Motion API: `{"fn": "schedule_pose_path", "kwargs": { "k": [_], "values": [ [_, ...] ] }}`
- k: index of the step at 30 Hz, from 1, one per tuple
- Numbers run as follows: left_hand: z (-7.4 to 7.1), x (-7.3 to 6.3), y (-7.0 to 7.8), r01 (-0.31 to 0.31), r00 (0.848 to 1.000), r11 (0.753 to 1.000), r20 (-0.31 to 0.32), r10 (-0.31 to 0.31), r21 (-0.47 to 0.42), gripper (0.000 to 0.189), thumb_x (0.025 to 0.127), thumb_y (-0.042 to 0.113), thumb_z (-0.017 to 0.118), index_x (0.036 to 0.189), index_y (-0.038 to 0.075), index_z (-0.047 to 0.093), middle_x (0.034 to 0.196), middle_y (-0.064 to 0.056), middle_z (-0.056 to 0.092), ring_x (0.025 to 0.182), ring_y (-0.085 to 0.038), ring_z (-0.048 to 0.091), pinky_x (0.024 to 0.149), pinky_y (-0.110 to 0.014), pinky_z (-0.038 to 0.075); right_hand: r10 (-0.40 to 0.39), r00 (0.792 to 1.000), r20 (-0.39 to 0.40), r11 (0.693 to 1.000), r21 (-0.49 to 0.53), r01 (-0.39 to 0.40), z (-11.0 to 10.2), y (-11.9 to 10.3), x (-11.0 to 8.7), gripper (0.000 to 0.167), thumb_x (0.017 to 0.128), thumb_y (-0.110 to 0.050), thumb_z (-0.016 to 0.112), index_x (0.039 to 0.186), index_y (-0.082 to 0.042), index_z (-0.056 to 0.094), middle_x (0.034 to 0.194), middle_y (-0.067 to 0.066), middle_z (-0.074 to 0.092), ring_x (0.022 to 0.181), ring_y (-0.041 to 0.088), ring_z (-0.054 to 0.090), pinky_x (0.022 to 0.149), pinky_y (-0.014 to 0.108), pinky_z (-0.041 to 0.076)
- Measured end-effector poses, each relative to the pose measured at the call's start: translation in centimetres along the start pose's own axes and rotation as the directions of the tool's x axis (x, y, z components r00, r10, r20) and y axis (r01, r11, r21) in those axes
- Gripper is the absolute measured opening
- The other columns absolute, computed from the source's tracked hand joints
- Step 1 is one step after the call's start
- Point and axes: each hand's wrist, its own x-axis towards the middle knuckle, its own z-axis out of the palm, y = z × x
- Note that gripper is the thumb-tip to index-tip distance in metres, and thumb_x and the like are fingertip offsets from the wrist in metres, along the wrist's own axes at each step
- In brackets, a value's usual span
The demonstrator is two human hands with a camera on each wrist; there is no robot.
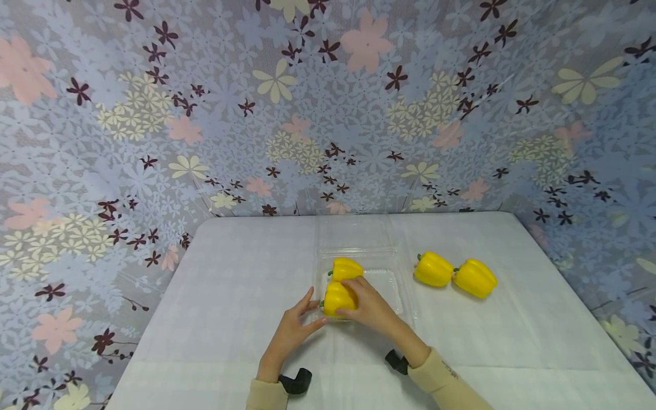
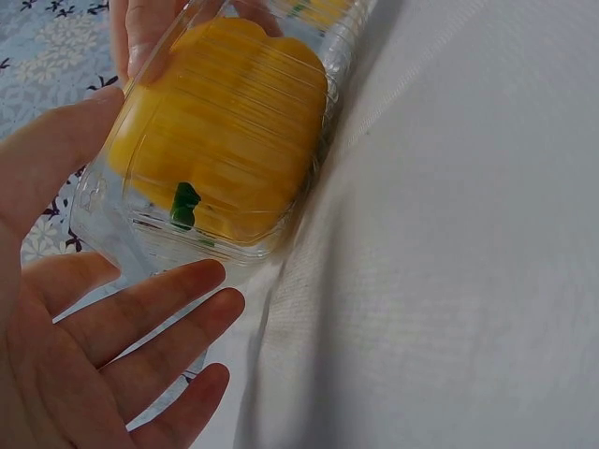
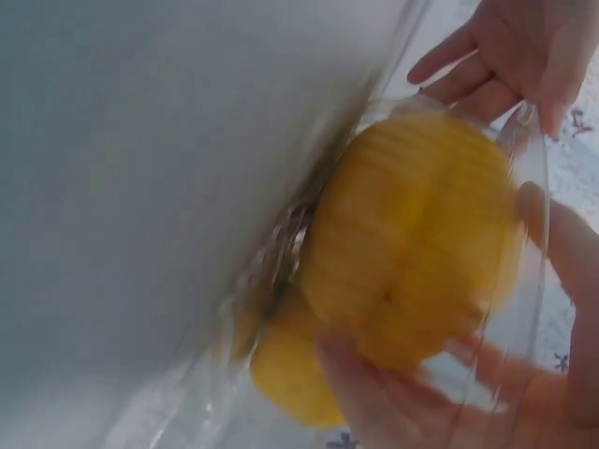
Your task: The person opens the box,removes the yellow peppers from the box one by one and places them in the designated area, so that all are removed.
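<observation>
A clear plastic clamshell container (image 1: 405, 299) lies on the table with its lid (image 1: 353, 232) folded back. Inside, along its left side, are two yellow bell peppers: a farther one (image 1: 348, 266) and a nearer one (image 1: 335, 299). My right hand (image 1: 373, 308) grips the nearer pepper, thumb on the near side and fingers over its far side. Beside the container's left wall is my left hand (image 1: 294, 327), fingers spread and holding nothing. In the left wrist view, the pepper's green stem (image 2: 184, 206) shows through the clear wall.
Two more yellow bell peppers, one nearer the container (image 1: 433, 269) and one farther right (image 1: 475, 278), lie on the white-covered table (image 1: 246, 273). A floral curtain (image 1: 328, 114) hangs behind the table. Each wrist carries a black device.
</observation>
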Motion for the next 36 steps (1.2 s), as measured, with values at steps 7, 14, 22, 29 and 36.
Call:
{"fn": "schedule_pose_path", "kwargs": {
  "k": [7, 14, 22, 29, 36],
  "values": [
    [0.0, 0.0, 0.0, -0.01, 1.0, 1.0, -0.002, 0.01, 0.011, 0.081, 0.086, 0.036, 0.069, 0.15, 0.007, 0.029, 0.133, -0.013, 0.06, 0.129, -0.035, 0.05, 0.11, -0.058, 0.032, 0.084, 0.996, -0.03, 0.996, 0.036, -0.083, 0.7, -0.5, -0.1, 0.068, 0.073, -0.031, 0.082, 0.128, -0.002, 0.053, 0.119, 0.015, 0.056, 0.101, 0.024, 0.056, 0.091, 0.047, 0.05],
    [0.1, -0.1, -0.1, -0.028, 1.0, 1.0, -0.002, 0.028, 0.007, 0.081, 0.087, 0.035, 0.068, 0.15, 0.005, 0.028, 0.132, -0.014, 0.06, 0.128, -0.035, 0.051, 0.108, -0.057, 0.035, 0.105, 0.992, -0.069, 0.994, 0.031, -0.103, 1.4, -0.8, 0.0, 0.069, 0.072, -0.033, 0.083, 0.126, -0.001, 0.053, 0.116, 0.017, 0.054, 0.093, 0.024, 0.056, 0.083, 0.045, 0.052],
    [0.1, -0.1, -0.1, -0.039, 0.999, 0.999, -0.014, 0.04, 0.003, 0.08, 0.086, 0.034, 0.069, 0.149, 0.004, 0.029, 0.131, -0.014, 0.061, 0.127, -0.035, 0.051, 0.109, -0.058, 0.035, 0.13, 0.983, -0.128, 0.988, -0.072, -0.139, 2.1, -1.3, 0.0, 0.076, 0.069, -0.045, 0.082, 0.125, -0.004, 0.052, 0.111, 0.015, 0.054, 0.081, 0.02, 0.056, 0.065, 0.035, 0.05],
    [0.1, -0.1, 0.2, -0.028, 0.999, 1.0, -0.022, 0.028, -0.01, 0.078, 0.086, 0.029, 0.07, 0.148, 0.003, 0.03, 0.129, -0.017, 0.061, 0.125, -0.038, 0.053, 0.107, -0.059, 0.036, 0.152, 0.974, -0.168, 0.982, -0.088, -0.168, 2.5, -1.8, 0.1, 0.075, 0.068, -0.046, 0.082, 0.125, -0.006, 0.052, 0.11, 0.017, 0.054, 0.079, 0.021, 0.057, 0.061, 0.034, 0.05],
    [0.4, 0.2, -0.4, -0.038, 0.998, 0.999, -0.04, 0.039, 0.006, 0.076, 0.085, 0.028, 0.071, 0.148, 0.006, 0.033, 0.127, -0.014, 0.063, 0.123, -0.037, 0.054, 0.107, -0.057, 0.037, 0.172, 0.966, -0.194, 0.981, -0.05, -0.185, 2.6, -1.9, 0.1, 0.073, 0.067, -0.044, 0.083, 0.122, -0.007, 0.054, 0.107, 0.015, 0.054, 0.078, 0.02, 0.056, 0.062, 0.033, 0.049]
  ]
}}
